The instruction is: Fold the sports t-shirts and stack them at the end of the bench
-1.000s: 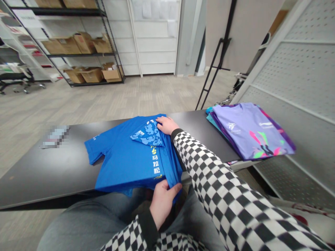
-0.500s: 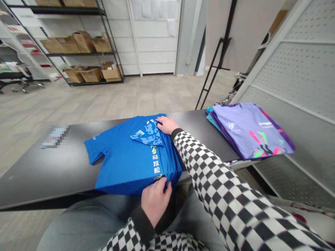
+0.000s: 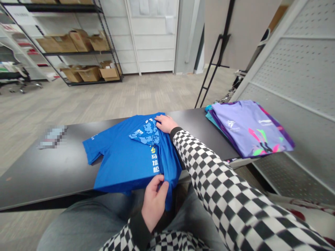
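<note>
A blue T-shirt (image 3: 123, 157) lies spread on the dark table, its right side gathered in long folds. White and yellow characters run down its front, and a lighter cloud-patterned part (image 3: 148, 134) is turned over near the top. My left hand (image 3: 155, 202) pinches the shirt's lower edge between thumb and fingers at the table's front. Farther back, my right hand (image 3: 166, 123) grips the cloth near the shoulder, its thumb hidden. Some of the gathered cloth hangs over the front edge beside my left hand.
Folded T-shirts (image 3: 251, 129), light purple on top, lie stacked at the right end of the table (image 3: 70, 164). A pixelated flat object (image 3: 52, 136) is at the left. Behind stand a shelf with cardboard boxes (image 3: 89, 73) and a black stand (image 3: 216, 66); a perforated panel (image 3: 300, 83) rises at right.
My left hand has shifted slightly down with the pinched hem, and more cloth now hangs below it at the front edge. My right hand stays at the shoulder.
</note>
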Motion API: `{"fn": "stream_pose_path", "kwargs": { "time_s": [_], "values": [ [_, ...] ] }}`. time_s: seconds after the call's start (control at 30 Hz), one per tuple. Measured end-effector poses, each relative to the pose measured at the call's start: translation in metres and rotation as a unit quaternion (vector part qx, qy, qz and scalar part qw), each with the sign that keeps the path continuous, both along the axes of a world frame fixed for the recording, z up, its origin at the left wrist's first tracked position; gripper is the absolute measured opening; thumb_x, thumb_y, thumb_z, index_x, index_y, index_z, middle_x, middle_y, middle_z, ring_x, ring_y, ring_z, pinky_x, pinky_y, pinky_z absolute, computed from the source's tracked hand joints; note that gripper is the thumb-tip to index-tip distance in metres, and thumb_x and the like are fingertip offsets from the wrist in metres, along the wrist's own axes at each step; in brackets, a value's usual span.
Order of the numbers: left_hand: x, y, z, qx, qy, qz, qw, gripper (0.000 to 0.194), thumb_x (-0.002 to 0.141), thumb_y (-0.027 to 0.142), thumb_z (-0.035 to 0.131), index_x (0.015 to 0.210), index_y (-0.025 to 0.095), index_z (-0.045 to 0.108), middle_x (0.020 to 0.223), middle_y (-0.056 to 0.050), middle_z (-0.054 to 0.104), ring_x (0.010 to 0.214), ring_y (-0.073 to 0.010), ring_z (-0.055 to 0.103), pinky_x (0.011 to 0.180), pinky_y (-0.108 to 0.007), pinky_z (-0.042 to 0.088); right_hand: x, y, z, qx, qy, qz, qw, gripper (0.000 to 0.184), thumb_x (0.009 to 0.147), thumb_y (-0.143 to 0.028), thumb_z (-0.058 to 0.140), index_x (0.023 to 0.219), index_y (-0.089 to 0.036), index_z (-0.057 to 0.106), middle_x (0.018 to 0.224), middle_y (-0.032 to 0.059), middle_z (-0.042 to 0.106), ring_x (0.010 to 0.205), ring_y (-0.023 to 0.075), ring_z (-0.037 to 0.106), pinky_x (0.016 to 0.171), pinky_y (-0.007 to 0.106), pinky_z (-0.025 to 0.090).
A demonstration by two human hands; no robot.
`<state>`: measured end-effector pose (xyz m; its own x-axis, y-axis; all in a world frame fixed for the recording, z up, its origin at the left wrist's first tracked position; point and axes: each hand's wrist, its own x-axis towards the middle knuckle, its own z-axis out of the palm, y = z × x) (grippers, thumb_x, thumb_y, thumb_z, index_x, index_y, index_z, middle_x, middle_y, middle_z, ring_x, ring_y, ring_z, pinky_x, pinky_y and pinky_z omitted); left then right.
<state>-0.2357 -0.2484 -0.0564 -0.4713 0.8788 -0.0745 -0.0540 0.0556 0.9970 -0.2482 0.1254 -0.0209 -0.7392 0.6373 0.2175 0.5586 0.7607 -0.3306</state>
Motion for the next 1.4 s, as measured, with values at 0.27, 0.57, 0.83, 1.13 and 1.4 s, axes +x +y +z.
{"fn": "stream_pose_path", "kwargs": {
  "time_s": [0.27, 0.57, 0.83, 1.13, 1.4],
  "values": [
    [0.013, 0.006, -0.020, -0.042, -0.191, -0.047, 0.980, 0.052, 0.094, 0.062, 0.083, 0.122, 0.018, 0.080, 0.108, -0.009, 0.079, 0.097, -0.0212, 0.069, 0.095, -0.033, 0.056, -0.001, 0.002, 0.000, 0.000, -0.002, 0.000, 1.000, 0.053, 0.111, -0.040, 0.050, 0.159, -0.026, 0.069, 0.172, 0.0055, 0.058, 0.165, 0.0315, 0.046, 0.140, 0.060, 0.028],
    [-0.009, 0.006, -0.019, -0.044, 0.019, -0.050, 0.998, 0.064, 0.103, 0.071, 0.067, 0.069, 0.018, 0.063, 0.067, 0.001, 0.054, 0.067, -0.0139, 0.043, 0.065, -0.027, 0.037, -0.001, 0.002, -0.001, 0.002, -0.002, 0.002, 1.000, 0.054, 0.110, -0.039, 0.051, 0.159, -0.026, 0.068, 0.173, 0.0046, 0.057, 0.165, 0.0316, 0.046, 0.140, 0.060, 0.028],
    [-0.006, 0.012, -0.036, -0.027, -0.018, -0.061, 0.998, 0.050, 0.099, 0.066, 0.074, 0.095, 0.016, 0.081, 0.093, -0.007, 0.080, 0.091, -0.0229, 0.070, 0.090, -0.033, 0.056, 0.001, 0.000, 0.001, -0.001, -0.006, -0.001, 1.000, 0.054, 0.110, -0.038, 0.052, 0.160, -0.025, 0.067, 0.174, 0.0049, 0.056, 0.165, 0.0318, 0.045, 0.140, 0.061, 0.028],
    [-0.028, 0.010, -0.077, -0.185, 0.146, -0.206, 0.950, 0.040, 0.101, 0.054, 0.066, 0.098, 0.017, 0.083, 0.100, -0.012, 0.085, 0.100, -0.0303, 0.078, 0.095, -0.040, 0.059, 0.001, -0.002, 0.003, 0.003, -0.015, 0.001, 1.000, 0.053, 0.112, -0.038, 0.050, 0.161, -0.026, 0.065, 0.174, 0.0060, 0.055, 0.166, 0.0305, 0.044, 0.140, 0.059, 0.027],
    [-0.070, -0.009, -0.006, -0.305, 0.329, -0.442, 0.777, 0.040, 0.092, 0.052, 0.074, 0.115, 0.021, 0.084, 0.110, -0.016, 0.086, 0.102, -0.0366, 0.081, 0.088, -0.045, 0.060, 0.001, -0.001, 0.002, 0.003, -0.013, 0.005, 1.000, 0.055, 0.112, -0.039, 0.048, 0.162, -0.024, 0.065, 0.174, 0.0063, 0.055, 0.166, 0.0300, 0.044, 0.140, 0.059, 0.027]
  ]
}}
